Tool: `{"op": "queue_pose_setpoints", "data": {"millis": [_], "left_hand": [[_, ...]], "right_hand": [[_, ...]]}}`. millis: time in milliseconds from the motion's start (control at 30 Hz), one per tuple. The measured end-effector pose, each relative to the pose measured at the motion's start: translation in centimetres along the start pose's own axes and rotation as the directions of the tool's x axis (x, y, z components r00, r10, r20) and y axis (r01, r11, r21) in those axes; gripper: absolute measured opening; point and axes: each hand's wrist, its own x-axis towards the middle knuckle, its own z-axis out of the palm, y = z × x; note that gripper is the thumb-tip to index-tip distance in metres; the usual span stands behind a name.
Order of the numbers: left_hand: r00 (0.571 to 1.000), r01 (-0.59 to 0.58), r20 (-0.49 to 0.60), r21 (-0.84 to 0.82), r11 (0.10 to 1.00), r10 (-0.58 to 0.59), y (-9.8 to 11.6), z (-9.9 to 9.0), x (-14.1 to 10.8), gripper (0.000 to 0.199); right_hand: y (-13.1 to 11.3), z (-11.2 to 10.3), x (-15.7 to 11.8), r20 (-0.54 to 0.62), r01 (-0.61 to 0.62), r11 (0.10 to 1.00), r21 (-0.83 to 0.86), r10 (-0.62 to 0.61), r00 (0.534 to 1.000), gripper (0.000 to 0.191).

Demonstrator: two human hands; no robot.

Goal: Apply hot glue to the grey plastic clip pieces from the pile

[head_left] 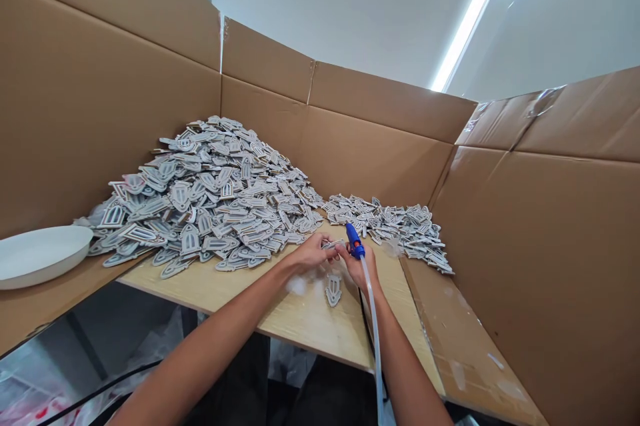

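Over the middle of the table, my left hand [313, 252] pinches a small grey flat piece [332, 245]. My right hand [359, 267] touches the same piece with its fingertips and also holds a blue glue gun [354, 239], whose nozzle points up and away. A whitish glue stick runs from the gun's back down along my right forearm. One grey arrow-shaped piece [333, 290] lies on the table just below my hands. Whitish fluff lies beside my left hand.
A tall heap of grey pieces [225, 199] covers the table's left and back. A lower heap [395, 223] lies at the back right. Cardboard walls [375, 146] enclose the table [220, 293]. A white dish [43, 256] sits at far left.
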Motion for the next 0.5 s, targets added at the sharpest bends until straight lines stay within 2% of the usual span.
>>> {"op": "queue_pose_setpoints", "data": {"millis": [100,200,267,333,400,500], "left_hand": [[0.998,0.009,-0.068,0.012,1.0,-0.008,0.3,-0.2,0.1,0.035],[0.977,0.016,-0.212,0.021,1.0,-0.011,0.4,-0.8,0.7,0.03],[0.952,0.023,-0.306,0.012,1.0,-0.018,0.4,-1.3,1.1,0.028],[0.934,0.031,-0.355,-0.021,0.999,-0.036,0.4,-1.6,1.4,0.028],[0.935,0.019,-0.352,-0.069,0.997,-0.042,0.3,-1.7,1.5,0.026],[0.962,-0.029,-0.273,-0.122,0.992,-0.005,0.4,-1.5,1.3,0.025]], "right_hand": [[0.0,-0.1,0.0,-0.047,0.003,1.0,-0.029,-0.005,0.999,0.052],[-0.1,-0.3,0.2,-0.049,-0.072,0.997,0.021,0.073,0.996,0.056],[-0.4,-0.3,0.3,-0.013,-0.122,0.986,0.117,0.125,0.992,0.062],[-0.7,-0.3,0.3,0.064,-0.153,0.965,0.212,0.143,0.988,0.068],[-1.0,-0.3,0.3,0.147,-0.18,0.951,0.25,0.147,0.978,0.071],[-1.0,-0.3,0.0,0.215,-0.192,0.959,0.208,0.146,0.966,0.071]]}}
